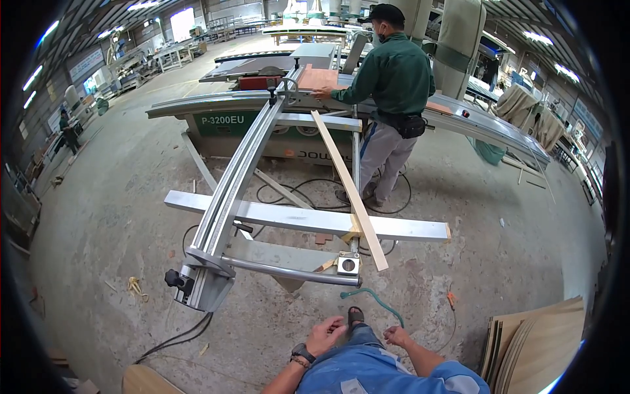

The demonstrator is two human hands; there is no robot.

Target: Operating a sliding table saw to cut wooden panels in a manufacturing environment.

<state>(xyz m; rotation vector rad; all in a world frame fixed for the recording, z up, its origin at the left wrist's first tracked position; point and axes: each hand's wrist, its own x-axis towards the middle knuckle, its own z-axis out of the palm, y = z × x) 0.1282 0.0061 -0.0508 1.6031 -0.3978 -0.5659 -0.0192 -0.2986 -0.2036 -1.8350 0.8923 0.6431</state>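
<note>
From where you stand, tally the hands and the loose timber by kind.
Own hands: 2, left hand and right hand, both resting on the blue-clad knee, holding nothing
Long wooden strip across the saw frame: 1
Stack of plywood sheets: 1
Total: 4

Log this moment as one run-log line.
left hand: empty, on knee | right hand: empty, on knee | ahead: sliding table saw, co-worker at it

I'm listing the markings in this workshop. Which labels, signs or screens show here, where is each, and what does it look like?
Machine label: on the saw's green side panel, a strip of pale lettering.
Second marking: lower on the saw base, pale letters partly hidden by the plank.
Wall signs: far left wall, pale rectangles.
No screens or packages show.
</note>
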